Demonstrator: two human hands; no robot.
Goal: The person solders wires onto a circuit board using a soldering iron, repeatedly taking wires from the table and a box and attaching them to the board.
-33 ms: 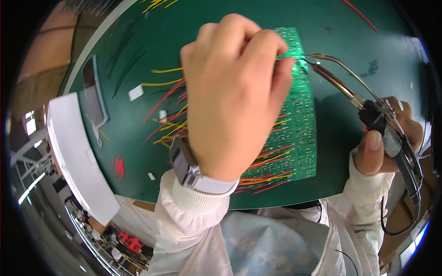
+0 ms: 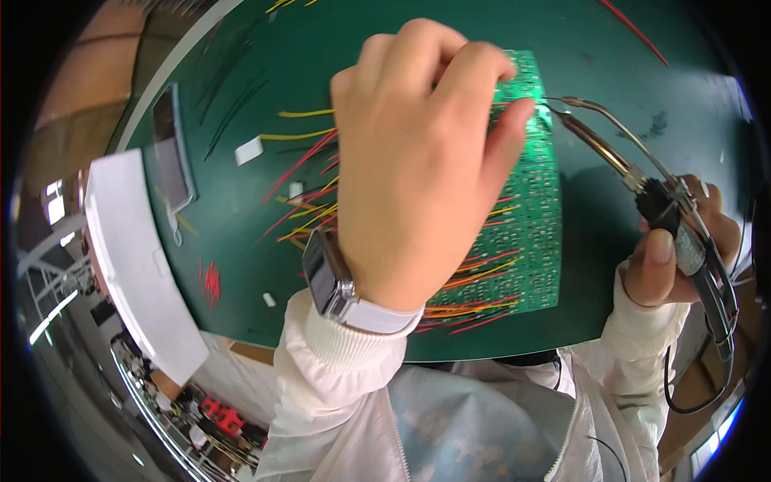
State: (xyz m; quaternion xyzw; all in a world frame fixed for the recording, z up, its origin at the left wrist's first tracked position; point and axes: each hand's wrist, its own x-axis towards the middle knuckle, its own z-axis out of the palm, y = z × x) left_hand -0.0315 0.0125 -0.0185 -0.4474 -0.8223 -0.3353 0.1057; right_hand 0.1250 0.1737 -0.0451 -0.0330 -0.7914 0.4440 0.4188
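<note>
A green circuit board (image 2: 534, 233) lies on the table, with red and yellow wires (image 2: 482, 261) reaching across it from its left side. Over its upper part is my left hand (image 2: 426, 153), wearing a watch (image 2: 328, 281). Its thumb and index finger stand apart, and a red wire shows on the board between them; the other fingers are curled and partly hidden. My right hand (image 2: 683, 249) grips a soldering iron (image 2: 598, 145) that has a thin curved solder-feed tube (image 2: 618, 124) alongside. The iron's tip is at the board's upper right edge, close to my left thumb.
Left on the green table (image 2: 241, 201) lie a phone (image 2: 170, 145), a bundle of short red wires (image 2: 211, 283) and a white connector (image 2: 249, 151). A white tray-like piece (image 2: 144, 265) sits at the left edge. A red wire (image 2: 634, 32) lies at the far right.
My left thumb and index finger have parted from a pinch near the iron's tip. The whole view has shifted slightly; my right hand still holds the iron at the board's edge.
</note>
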